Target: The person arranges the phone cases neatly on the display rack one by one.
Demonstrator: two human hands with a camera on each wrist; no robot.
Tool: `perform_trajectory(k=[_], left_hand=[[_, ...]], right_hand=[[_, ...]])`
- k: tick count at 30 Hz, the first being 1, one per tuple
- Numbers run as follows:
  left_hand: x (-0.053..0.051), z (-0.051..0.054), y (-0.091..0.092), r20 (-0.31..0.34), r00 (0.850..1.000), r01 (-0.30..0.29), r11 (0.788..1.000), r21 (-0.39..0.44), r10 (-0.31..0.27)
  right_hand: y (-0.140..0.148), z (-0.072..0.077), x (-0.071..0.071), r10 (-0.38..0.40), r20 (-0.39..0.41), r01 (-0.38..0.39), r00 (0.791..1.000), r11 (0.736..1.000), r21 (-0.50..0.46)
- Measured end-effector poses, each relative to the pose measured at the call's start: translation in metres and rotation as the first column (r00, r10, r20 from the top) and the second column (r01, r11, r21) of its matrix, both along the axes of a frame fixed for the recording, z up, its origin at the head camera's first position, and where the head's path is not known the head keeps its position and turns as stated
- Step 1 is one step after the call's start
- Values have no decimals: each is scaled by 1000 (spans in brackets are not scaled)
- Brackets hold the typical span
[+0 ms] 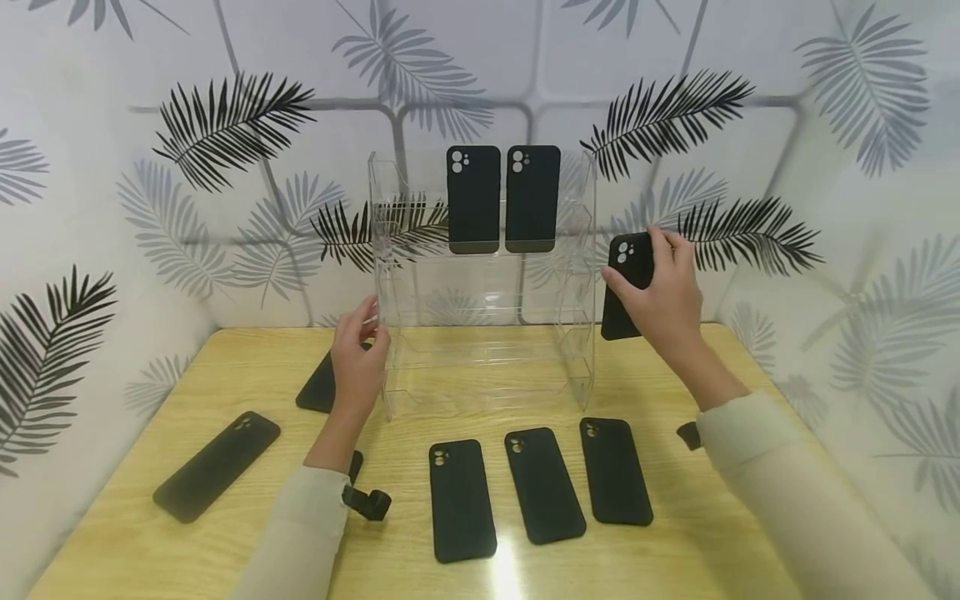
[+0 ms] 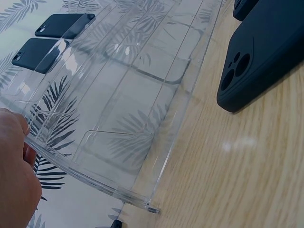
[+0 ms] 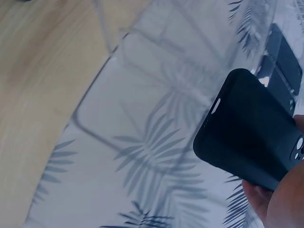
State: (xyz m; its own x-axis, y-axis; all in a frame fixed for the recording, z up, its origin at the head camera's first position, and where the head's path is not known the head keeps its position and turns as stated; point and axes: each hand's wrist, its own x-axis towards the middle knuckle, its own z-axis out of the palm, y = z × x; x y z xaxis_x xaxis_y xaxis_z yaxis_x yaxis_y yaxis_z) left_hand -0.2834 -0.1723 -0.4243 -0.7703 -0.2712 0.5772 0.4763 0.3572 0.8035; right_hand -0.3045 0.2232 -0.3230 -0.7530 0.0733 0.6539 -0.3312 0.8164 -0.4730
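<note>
A clear acrylic display stand [image 1: 480, 402] with several tiers stands on the table. Two black phone cases, a left one [image 1: 474, 200] and a right one [image 1: 532, 200], sit upright side by side on its top tier. My left hand [image 1: 358, 358] grips the stand's left side panel; the left wrist view shows the thumb and a finger at that panel's edge [image 2: 71, 161]. To the right of the stand, my right hand [image 1: 667, 292] holds another black phone case [image 3: 242, 128] upright by its sides, camera cutouts at the top, apart from the stand.
In front of the stand, three black phone cases [image 1: 462, 500] lie in a row on the wooden table [image 1: 405, 550]. More lie to the left: one case [image 1: 217, 467] in full view, others partly behind my left arm. A leaf-patterned wall covering [image 1: 465, 50] rises behind.
</note>
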Motion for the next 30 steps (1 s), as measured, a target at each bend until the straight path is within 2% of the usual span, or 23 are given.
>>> perform_trajectory(k=[7, 15, 24, 30], left_hand=[[0, 0, -1, -7, 1000, -3, 1000, -3, 3], [1, 1, -1, 7, 1000, 4, 1000, 1, -4], [1, 3, -1, 16, 1000, 1, 1000, -5, -1], [0, 2, 0, 4, 1000, 2, 1000, 9, -3]], right_hand=[[-44, 16, 3, -62, -55, 64, 997, 997, 38], [-89, 26, -3, -89, -64, 94, 994, 993, 67], [-134, 37, -15, -50, -108, 60, 993, 994, 91], [-163, 51, -21, 10, -55, -5, 998, 996, 88]])
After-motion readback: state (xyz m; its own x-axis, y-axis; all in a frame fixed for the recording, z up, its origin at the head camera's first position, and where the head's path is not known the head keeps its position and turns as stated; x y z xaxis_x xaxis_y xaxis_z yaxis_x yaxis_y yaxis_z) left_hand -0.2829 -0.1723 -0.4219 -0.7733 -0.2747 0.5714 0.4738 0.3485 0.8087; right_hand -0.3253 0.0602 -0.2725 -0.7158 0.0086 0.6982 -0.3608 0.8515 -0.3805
